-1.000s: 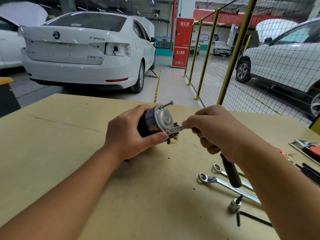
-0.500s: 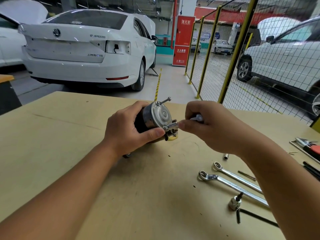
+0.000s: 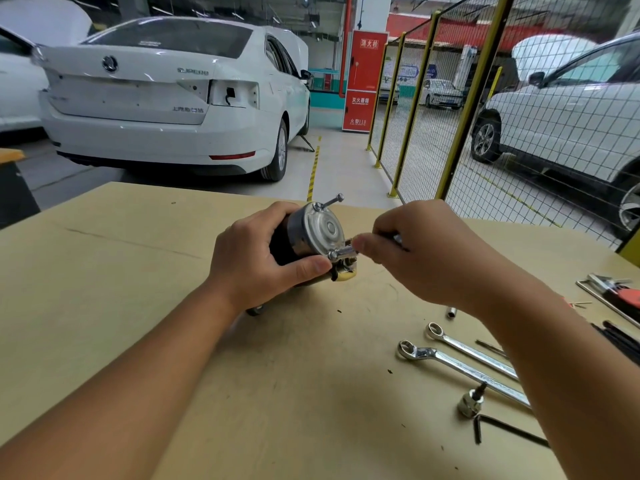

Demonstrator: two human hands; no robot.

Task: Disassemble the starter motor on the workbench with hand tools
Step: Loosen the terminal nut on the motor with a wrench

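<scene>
The starter motor [image 3: 323, 230], with a black body and a silver end cap, lies on its side on the wooden workbench [image 3: 138, 306]. My left hand [image 3: 256, 258] grips its body, thumb under the cap's edge. A long through bolt [image 3: 330, 200] sticks partly out of the top of the cap. My right hand [image 3: 426, 258] holds a silver socket tool [image 3: 344, 252] that sits on the lower bolt at the cap's rim. Most of the tool is hidden inside my fist.
Right of the motor lie two ring spanners [image 3: 464, 367], a small socket [image 3: 451, 311], a socket adapter [image 3: 469, 403] and a black hex key [image 3: 502, 429]. More tools [image 3: 616, 296] sit at the right edge. White cars and a yellow mesh fence stand beyond the bench.
My right hand has rolled over on the lower bolt; the tool's black handle, which hung below the hand a second ago, is now out of sight. The left hand keeps its grip.
</scene>
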